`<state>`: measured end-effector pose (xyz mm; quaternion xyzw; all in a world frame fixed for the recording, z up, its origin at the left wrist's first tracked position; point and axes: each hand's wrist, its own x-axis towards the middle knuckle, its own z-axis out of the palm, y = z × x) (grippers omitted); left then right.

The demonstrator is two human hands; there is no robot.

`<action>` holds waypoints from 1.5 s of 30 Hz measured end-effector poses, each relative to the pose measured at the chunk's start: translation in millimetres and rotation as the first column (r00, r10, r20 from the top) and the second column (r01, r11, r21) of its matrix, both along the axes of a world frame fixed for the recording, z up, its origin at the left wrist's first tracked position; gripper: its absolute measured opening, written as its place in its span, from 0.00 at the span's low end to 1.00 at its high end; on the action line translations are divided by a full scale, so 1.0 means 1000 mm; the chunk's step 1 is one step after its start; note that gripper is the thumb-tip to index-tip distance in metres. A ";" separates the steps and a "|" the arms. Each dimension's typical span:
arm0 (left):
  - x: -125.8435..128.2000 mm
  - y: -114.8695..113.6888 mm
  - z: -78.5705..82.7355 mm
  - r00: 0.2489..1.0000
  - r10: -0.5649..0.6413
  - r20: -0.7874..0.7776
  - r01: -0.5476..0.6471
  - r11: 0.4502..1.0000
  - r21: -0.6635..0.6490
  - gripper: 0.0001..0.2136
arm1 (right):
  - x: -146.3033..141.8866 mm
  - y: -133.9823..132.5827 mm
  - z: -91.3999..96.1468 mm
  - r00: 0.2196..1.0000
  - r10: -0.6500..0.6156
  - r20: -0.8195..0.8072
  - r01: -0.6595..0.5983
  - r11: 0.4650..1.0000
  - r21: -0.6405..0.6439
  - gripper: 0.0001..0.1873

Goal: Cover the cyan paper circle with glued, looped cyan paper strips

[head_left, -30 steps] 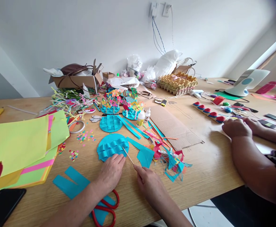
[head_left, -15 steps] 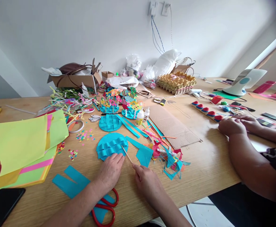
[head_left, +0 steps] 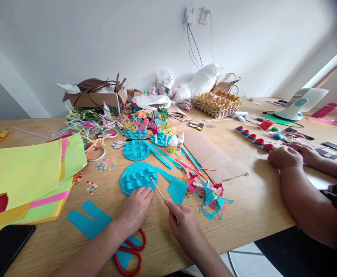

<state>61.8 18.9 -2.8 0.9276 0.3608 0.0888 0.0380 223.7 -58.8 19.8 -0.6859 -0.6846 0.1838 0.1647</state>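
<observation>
My left hand (head_left: pixel 136 209) lies flat, fingers together, with its fingertips pressing the near edge of a blue paper disc (head_left: pixel 138 176) covered in folded strips. My right hand (head_left: pixel 182 224) pinches a thin wooden stick (head_left: pixel 157 188) whose tip touches the disc's right edge. A blue paper scrap (head_left: pixel 176 190) lies just right of the stick. Red-handled scissors (head_left: pixel 130 254) rest on blue paper strips (head_left: pixel 90 222) under my left forearm.
Stacked yellow and pink paper (head_left: pixel 27 181) and a black phone (head_left: pixel 4 248) lie at left. Finished blue craft discs (head_left: pixel 136 150), glue bottles (head_left: pixel 172 145), paper trimmings (head_left: pixel 205 190), cardboard (head_left: pixel 211 156) and egg trays (head_left: pixel 216 100) fill the middle. Another person's hands (head_left: pixel 291 156) rest at right.
The view has shifted slightly. My hands and the stick stay at the blue disc; the other person's hands have barely moved.
</observation>
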 end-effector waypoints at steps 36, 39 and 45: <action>-0.092 0.016 0.007 0.993 0.117 0.009 -0.118 0.991 0.063 0.23 | -0.048 0.000 0.003 0.993 0.115 -0.037 -0.116 0.992 -0.045 0.23; -0.092 0.016 0.003 0.993 0.120 0.022 -0.121 0.990 0.072 0.22 | -0.049 0.002 0.000 0.992 0.129 0.010 -0.128 0.988 -0.082 0.23; -0.095 0.016 -0.004 0.990 0.125 0.064 -0.130 0.988 0.078 0.23 | -0.048 -0.002 0.000 0.994 0.108 -0.026 -0.109 0.994 -0.012 0.22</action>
